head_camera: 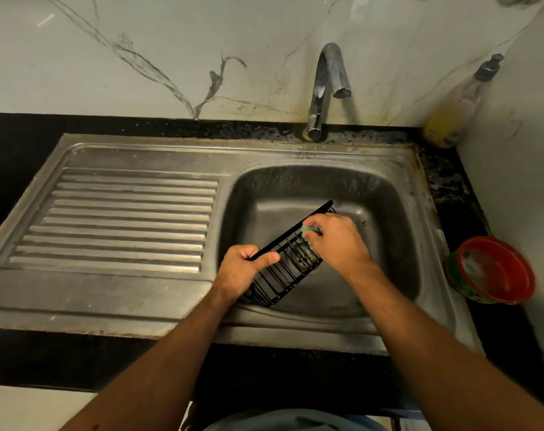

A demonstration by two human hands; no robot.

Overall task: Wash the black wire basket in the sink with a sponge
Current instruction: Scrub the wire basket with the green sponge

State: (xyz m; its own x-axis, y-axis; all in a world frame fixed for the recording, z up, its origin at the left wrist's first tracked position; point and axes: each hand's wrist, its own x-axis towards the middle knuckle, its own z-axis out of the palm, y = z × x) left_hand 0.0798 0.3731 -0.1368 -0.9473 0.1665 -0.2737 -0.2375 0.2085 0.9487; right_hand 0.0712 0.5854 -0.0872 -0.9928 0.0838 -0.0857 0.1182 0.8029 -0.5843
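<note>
a black stone counter frames a worn steel sink (398, 194), its ribbed draining board bare on the left. nearest, the left hand (242, 270) is clamped on the rim of the black wire basket (287, 262), holding it tilted over the drain. just beyond, the right hand (336, 241) pinches a green sponge (309, 229) against the upper wires. to scrub well i'd say work along each wire, turning the basket bit by bit — and keep that left grip firm. farther back the tap (325, 88) looks dry; a soap bottle (455, 110) stands in the corner, a red tub (494, 270) at the right.
</note>
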